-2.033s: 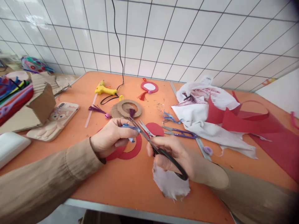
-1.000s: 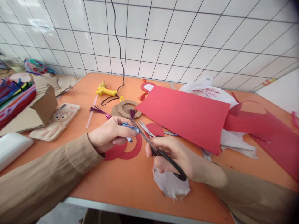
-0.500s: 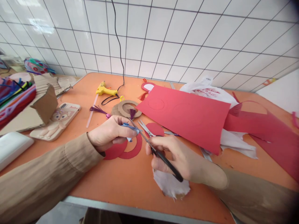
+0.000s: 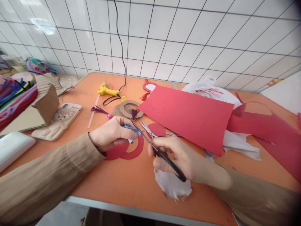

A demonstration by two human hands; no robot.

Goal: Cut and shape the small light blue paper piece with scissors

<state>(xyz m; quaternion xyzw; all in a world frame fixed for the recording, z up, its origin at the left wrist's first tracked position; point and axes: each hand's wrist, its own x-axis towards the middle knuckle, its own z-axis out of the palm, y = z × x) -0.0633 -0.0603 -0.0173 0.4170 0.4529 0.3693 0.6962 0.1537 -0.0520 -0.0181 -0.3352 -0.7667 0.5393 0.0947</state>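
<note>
My left hand (image 4: 115,131) is closed, pinching a small folded strip of light blue material (image 4: 132,135); I cannot tell if it is ribbon or paper. My right hand (image 4: 176,158) grips black-handled scissors (image 4: 168,161), whose blades cross close against the blue strip. Under my hands lie a red paper ring (image 4: 138,150) and a red disc (image 4: 115,152), partly overlapping. Just beyond the blades, a second pair of scissors (image 4: 148,128) rests by a red paper circle (image 4: 157,129). A crumpled white scrap (image 4: 174,185) lies below my right hand.
A yellow glue gun (image 4: 107,90), cardboard ring (image 4: 124,106) and purple tassel (image 4: 100,110) are at the back. Red card (image 4: 190,117) and a plastic bag (image 4: 211,92) lie right. A phone (image 4: 60,121), white case (image 4: 15,149) and cardboard (image 4: 47,103) stand left.
The view has shifted very slightly. Both hands keep nearly the same position, with the scissors still at the blue strip.
</note>
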